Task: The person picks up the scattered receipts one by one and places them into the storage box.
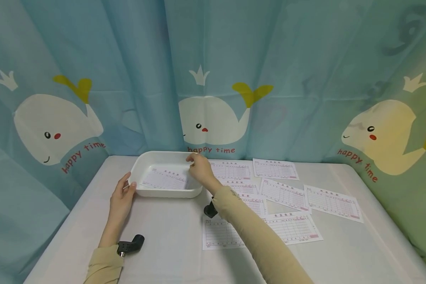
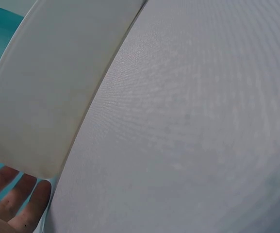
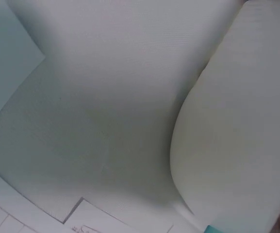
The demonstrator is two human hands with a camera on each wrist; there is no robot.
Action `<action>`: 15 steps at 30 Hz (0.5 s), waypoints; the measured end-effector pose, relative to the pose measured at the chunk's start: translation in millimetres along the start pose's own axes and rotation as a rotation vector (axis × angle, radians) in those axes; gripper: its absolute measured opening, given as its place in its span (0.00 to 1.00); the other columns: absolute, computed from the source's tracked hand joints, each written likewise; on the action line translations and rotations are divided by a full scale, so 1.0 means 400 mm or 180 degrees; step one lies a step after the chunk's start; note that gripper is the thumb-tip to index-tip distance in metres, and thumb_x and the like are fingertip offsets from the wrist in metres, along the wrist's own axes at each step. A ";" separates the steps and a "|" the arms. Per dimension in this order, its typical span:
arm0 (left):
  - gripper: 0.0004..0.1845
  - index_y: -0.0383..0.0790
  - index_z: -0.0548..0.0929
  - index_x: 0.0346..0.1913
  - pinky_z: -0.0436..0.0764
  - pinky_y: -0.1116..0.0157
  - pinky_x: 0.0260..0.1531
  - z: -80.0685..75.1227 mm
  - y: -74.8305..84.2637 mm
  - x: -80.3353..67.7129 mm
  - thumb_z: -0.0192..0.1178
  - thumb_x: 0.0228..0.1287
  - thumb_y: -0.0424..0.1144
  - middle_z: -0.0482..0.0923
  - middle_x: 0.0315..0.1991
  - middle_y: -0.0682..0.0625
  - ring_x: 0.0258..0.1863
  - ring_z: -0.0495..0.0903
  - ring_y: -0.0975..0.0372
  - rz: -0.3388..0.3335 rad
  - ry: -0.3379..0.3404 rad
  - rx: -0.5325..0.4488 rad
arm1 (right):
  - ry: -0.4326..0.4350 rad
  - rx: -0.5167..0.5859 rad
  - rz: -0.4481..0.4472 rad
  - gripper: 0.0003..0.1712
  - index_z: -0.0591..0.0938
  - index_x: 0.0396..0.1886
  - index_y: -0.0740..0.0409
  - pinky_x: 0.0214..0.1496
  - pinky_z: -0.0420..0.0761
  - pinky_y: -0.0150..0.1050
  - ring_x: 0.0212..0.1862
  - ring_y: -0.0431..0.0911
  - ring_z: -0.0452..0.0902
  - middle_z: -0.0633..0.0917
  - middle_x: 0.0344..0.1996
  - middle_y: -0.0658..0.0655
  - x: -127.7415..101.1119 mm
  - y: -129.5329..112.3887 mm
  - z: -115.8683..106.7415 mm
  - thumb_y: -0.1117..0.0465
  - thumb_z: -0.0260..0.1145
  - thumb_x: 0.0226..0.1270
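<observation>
The left hand (image 1: pixel 122 194) is resting with straight fingers against the left end wall of a white plastic tray (image 1: pixel 142 165), so it is open and is only touching the tray, not gripping it. In the left wrist view the fingers (image 2: pixel 14 204) are lying just under the rounded corner of the tray (image 2: pixel 47 97), and the pale table cover (image 2: pixel 193 126) is running wide and bare to the side of them. In front of this hand, toward the person, the table (image 1: pixel 163 236) is giving much free room; behind the tray the whale curtain (image 1: pixel 213 114) is closing the space at the table's back edge.

The right hand (image 1: pixel 200 168) is reaching over the right rim of the tray, and its fingertips are pinching the edge of a printed form (image 1: pixel 165 178) that is lying inside on the tray's bottom. The tray is shallow and rectangular, with rounded corners and a smooth outward lip. The form is white with red ruled lines.

To the right of the right hand, more forms (image 1: pixel 291 197) are lying spread over the table, some overlapping, some apart. The right wrist view is showing only the tray wall (image 3: pixel 241 126) and some paper corners.
</observation>
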State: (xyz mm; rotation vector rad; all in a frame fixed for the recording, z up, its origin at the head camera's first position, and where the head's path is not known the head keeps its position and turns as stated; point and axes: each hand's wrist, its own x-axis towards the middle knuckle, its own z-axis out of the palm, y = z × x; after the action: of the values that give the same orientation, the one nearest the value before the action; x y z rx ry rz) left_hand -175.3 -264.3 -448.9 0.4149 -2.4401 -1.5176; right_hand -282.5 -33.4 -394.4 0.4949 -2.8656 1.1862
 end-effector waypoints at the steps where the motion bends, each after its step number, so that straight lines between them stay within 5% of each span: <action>1: 0.31 0.48 0.53 0.76 0.66 0.44 0.67 0.000 0.001 -0.001 0.44 0.75 0.51 0.56 0.73 0.35 0.69 0.63 0.42 -0.0013 -0.0009 -0.0008 | -0.0003 0.0020 -0.0002 0.19 0.81 0.49 0.62 0.53 0.81 0.42 0.50 0.51 0.81 0.83 0.50 0.61 -0.003 0.000 -0.003 0.76 0.56 0.59; 15: 0.31 0.48 0.53 0.76 0.67 0.45 0.67 -0.001 0.003 -0.002 0.44 0.75 0.50 0.55 0.73 0.35 0.70 0.63 0.42 -0.0031 -0.0008 -0.0017 | 0.0108 -0.0268 -0.0332 0.14 0.81 0.50 0.58 0.50 0.82 0.44 0.48 0.50 0.82 0.84 0.47 0.58 -0.055 0.008 -0.063 0.67 0.59 0.65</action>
State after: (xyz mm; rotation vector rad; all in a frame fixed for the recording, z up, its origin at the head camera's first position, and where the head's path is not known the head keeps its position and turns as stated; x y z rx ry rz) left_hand -174.7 -263.9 -447.8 0.4247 -2.4389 -1.5293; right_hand -265.6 -7.7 -381.4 0.6070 -2.8086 1.0437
